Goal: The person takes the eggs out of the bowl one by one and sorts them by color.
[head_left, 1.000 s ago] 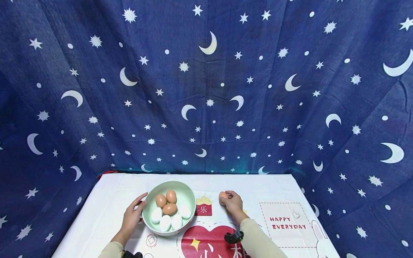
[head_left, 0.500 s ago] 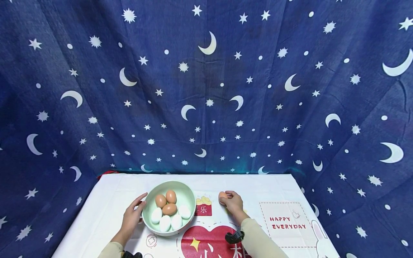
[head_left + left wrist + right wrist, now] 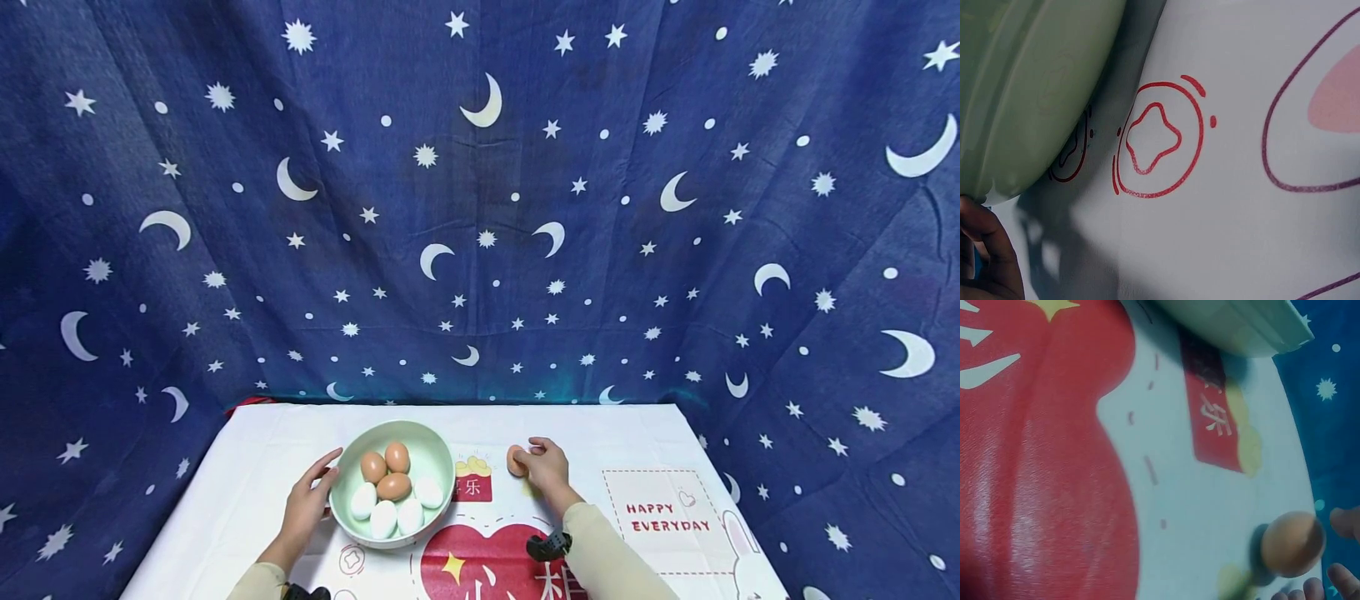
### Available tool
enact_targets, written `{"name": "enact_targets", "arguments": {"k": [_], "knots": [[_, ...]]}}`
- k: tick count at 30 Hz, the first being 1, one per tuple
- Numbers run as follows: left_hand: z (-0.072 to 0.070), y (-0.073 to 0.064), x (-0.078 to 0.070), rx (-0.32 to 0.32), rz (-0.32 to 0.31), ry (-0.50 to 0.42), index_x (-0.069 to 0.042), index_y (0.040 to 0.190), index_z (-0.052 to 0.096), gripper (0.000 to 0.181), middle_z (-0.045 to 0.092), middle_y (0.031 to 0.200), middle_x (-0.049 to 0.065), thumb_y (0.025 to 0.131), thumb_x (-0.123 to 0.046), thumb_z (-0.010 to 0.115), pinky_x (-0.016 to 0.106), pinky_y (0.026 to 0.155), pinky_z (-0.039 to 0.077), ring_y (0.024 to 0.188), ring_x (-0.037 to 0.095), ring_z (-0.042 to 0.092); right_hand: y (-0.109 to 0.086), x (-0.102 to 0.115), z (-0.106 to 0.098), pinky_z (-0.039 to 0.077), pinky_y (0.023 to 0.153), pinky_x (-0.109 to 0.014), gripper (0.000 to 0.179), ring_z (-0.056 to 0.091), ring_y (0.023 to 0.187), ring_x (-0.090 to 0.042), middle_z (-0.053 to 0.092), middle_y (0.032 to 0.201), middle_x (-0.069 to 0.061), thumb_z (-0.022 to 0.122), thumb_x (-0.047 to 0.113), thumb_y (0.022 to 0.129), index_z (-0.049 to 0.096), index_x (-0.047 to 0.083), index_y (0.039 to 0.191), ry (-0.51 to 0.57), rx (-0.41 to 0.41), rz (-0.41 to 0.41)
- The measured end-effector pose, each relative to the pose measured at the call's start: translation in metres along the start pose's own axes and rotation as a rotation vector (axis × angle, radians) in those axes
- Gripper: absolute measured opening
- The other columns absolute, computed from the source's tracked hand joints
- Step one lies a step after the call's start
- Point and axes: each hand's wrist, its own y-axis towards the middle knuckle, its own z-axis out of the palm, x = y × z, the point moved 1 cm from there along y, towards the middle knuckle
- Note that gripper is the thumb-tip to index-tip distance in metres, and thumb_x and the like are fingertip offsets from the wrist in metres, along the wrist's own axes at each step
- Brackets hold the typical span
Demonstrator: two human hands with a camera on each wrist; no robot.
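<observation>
A pale green bowl (image 3: 431, 446) stands on the left half of the table, holding several white eggs (image 3: 410, 517) and 3 brown eggs (image 3: 393, 486). My left hand (image 3: 302, 504) holds the bowl by its left side, thumb at the rim; in the left wrist view bent fingers (image 3: 991, 240) meet its outer side. Another brown egg (image 3: 1293, 545) lies on the table to the right of the bowl. Around this egg my right hand (image 3: 550, 471) has its fingers spread, with the thumb overlapping the egg in the head view; in the right wrist view the fingertips (image 3: 1339, 575) stand apart from it.
The white tablecloth (image 3: 600, 425) bears printed pictures, including a red heart (image 3: 480, 562) near the front and a lettered square (image 3: 669, 525) at the right. Behind the table hangs a dark blue curtain (image 3: 480, 333) with moons and stars.
The fingers of my right hand have loosened from the lone brown egg and spread, the hand shifting slightly away, so more of the egg shows. My left hand and the bowl have stayed put.
</observation>
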Motion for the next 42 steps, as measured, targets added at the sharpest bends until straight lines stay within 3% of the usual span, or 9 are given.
{"name": "enact_targets", "arguments": {"k": [5,11,15,20,25,31,36,42], "knots": [[0.0,0.001,0.0,0.001,-0.012,0.005,-0.019,0.147,0.045,0.048,0.045,0.134,0.019,0.104,-0.04,0.047,0.026,0.062,0.052,0.088,0.015,0.056,-0.001,0.019,-0.001,0.051,0.086,-0.044,0.046,0.059,0.1,-0.031,0.064,0.109,-0.02,0.077,0.017,0.08,0.065,-0.002,0.12,-0.011,-0.041,-0.048],[0.0,0.001,0.0,0.009,-0.01,0.005,-0.018,0.148,0.043,0.05,0.044,0.135,0.021,0.104,-0.041,0.046,0.026,0.062,0.051,0.09,0.016,0.056,-0.006,0.047,0.011,0.052,0.088,-0.043,0.043,0.06,0.101,-0.03,0.065,0.111,-0.017,0.077,0.016,0.082,0.065,0.001,0.12,0.027,-0.038,-0.106],[0.0,0.001,0.0,0.011,-0.013,0.01,-0.018,0.149,0.043,0.051,0.044,0.135,0.022,0.103,-0.041,0.047,0.026,0.064,0.052,0.093,0.017,0.056,-0.014,0.066,0.026,0.054,0.088,-0.042,0.04,0.063,0.101,-0.029,0.067,0.11,-0.016,0.078,0.013,0.081,0.067,0.001,0.117,0.103,0.002,-0.158],[-0.001,0.002,0.003,-0.004,-0.004,0.005,-0.018,0.147,0.045,0.048,0.046,0.134,0.021,0.103,-0.037,0.048,0.027,0.064,0.052,0.093,0.017,0.056,-0.029,0.087,0.048,0.057,0.083,-0.035,0.037,0.067,0.096,-0.025,0.071,0.103,-0.014,0.077,0.015,0.081,0.069,0.0,0.114,0.176,0.135,-0.223],[0.0,0.003,0.004,-0.009,-0.012,0.001,-0.018,0.147,0.045,0.049,0.046,0.134,0.02,0.103,-0.039,0.048,0.026,0.062,0.052,0.089,0.014,0.056,-0.047,0.104,0.074,0.058,0.078,-0.029,0.034,0.067,0.087,-0.015,0.072,0.097,-0.011,0.074,0.014,0.083,0.068,-0.001,0.114,0.248,0.302,-0.203],[0.001,0.002,0.0,-0.016,0.004,-0.016,-0.016,0.147,0.046,0.049,0.046,0.134,0.021,0.103,-0.039,0.048,0.026,0.061,0.052,0.087,0.013,0.055,-0.06,0.113,0.103,0.058,0.081,-0.034,0.034,0.068,0.089,-0.016,0.072,0.097,-0.012,0.072,0.011,0.084,0.067,-0.002,0.115,0.313,0.413,-0.169],[0.001,0.002,0.0,-0.017,0.01,-0.03,-0.017,0.147,0.047,0.049,0.047,0.134,0.02,0.103,-0.039,0.049,0.026,0.061,0.051,0.085,0.012,0.056,-0.063,0.112,0.12,0.057,0.086,-0.038,0.038,0.068,0.091,-0.02,0.073,0.099,-0.012,0.07,0.012,0.085,0.066,-0.004,0.119,0.321,0.431,-0.109],[0.0,0.002,0.003,-0.015,0.003,-0.031,-0.018,0.146,0.047,0.048,0.047,0.133,0.019,0.103,-0.038,0.05,0.026,0.06,0.052,0.086,0.013,0.056,-0.059,0.104,0.136,0.056,0.084,-0.035,0.038,0.067,0.091,-0.022,0.073,0.098,-0.009,0.072,0.013,0.082,0.068,-0.001,0.117,0.247,0.392,-0.097]]}}
